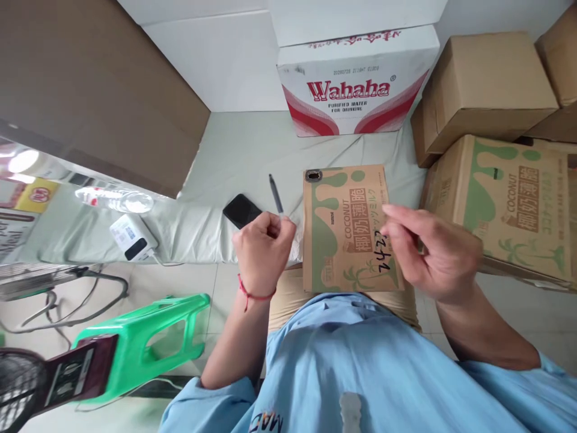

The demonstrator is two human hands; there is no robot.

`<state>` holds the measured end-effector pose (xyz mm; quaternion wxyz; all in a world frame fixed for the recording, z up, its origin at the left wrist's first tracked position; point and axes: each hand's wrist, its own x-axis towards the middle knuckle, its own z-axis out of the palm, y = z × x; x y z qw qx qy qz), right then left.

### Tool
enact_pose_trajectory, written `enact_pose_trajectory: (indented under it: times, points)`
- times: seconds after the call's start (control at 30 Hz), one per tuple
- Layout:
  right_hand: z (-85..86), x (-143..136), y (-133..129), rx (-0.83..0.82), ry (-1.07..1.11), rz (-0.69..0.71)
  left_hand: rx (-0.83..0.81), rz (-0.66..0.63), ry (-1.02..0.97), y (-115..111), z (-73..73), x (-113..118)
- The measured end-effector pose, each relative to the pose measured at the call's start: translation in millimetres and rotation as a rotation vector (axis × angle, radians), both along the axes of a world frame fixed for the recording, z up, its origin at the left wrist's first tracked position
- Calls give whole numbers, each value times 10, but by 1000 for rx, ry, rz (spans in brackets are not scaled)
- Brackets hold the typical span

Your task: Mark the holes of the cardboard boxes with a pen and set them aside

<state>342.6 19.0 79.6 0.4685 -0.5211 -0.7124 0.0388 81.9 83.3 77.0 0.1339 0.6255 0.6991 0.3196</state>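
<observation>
Pale cloth (243,150) spreads beyond the printed cardboard (331,240) at the lap (288,297). The left hand (261,249) grasps a pen (275,195), best held lightly; whether the half-closed right hand (435,255) holds anything, I can't tell.

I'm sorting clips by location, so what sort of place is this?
Probably a shop's back room or storage corner: a Wahaha water carton, stacked cardboard boxes and a cloth-covered table suggest it.

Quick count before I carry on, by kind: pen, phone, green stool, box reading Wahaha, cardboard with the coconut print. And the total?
Pen: 1
Phone: 1
Green stool: 1
Wahaha box: 1
Coconut cardboard: 2
Total: 6
</observation>
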Motion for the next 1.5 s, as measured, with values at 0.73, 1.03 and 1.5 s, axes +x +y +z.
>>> enact_pose_trajectory:
  times: [0.73, 1.03, 1.5]
  points:
    - [199, -752, 1815, -724, 708, 376, 33, -954, 376, -354, -83, 508]
    - [-85, -644, 1847, -543, 596, 231, -24, -1095, 452, -345, -6, 454]
    - [-58, -654, 1805, -534, 379, 269, -40, -1099, 433, -342, 8, 464]
